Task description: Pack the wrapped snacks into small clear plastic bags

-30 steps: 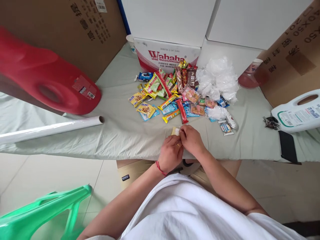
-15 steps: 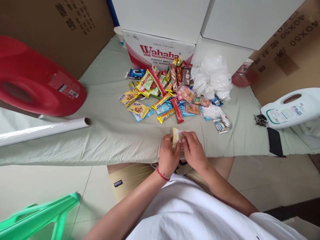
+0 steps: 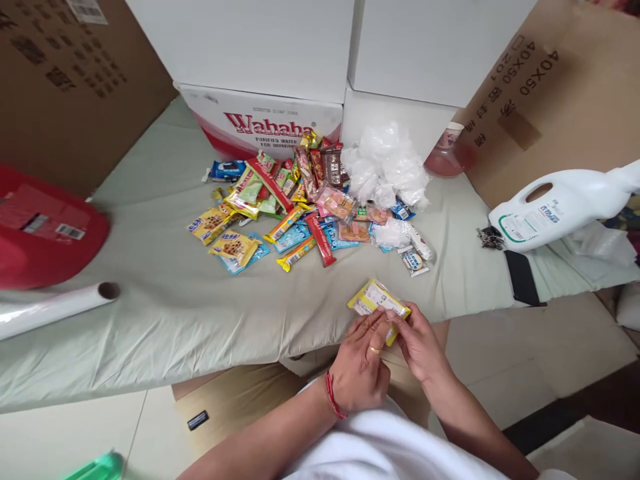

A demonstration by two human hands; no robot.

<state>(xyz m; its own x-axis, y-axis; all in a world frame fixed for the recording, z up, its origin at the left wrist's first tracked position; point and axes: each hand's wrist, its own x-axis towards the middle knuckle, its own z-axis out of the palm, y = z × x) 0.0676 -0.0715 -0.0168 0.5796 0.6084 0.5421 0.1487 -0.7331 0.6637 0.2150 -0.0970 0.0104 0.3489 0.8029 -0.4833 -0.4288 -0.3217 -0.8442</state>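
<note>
A yellow snack packet (image 3: 376,298) with a white printed label on the side facing up is held low over the front edge of the cloth-covered table. Clear plastic seems to lie around it. My right hand (image 3: 421,341) grips its right end, thumb on top. My left hand (image 3: 361,363), with a ring and a red bracelet, presses its fingers onto the packet's near side, thumb hidden. Beyond them spreads a pile of wrapped snacks, with a red-wrapped bar (image 3: 320,240), yellow cookie packets (image 3: 234,248) and a small white packet (image 3: 413,261) nearest.
Crumpled clear plastic bags (image 3: 383,163) lie behind the snacks, against white boxes (image 3: 260,120). To the right are a white detergent bottle (image 3: 555,207), a black phone (image 3: 523,277) and a cardboard box (image 3: 530,87). A red jug (image 3: 45,227) and a white roll (image 3: 55,310) are left.
The view has turned to the right. The packet now lies flatter with its label showing. My left hand has turned over, its back up and its fingers laid across the packet.
</note>
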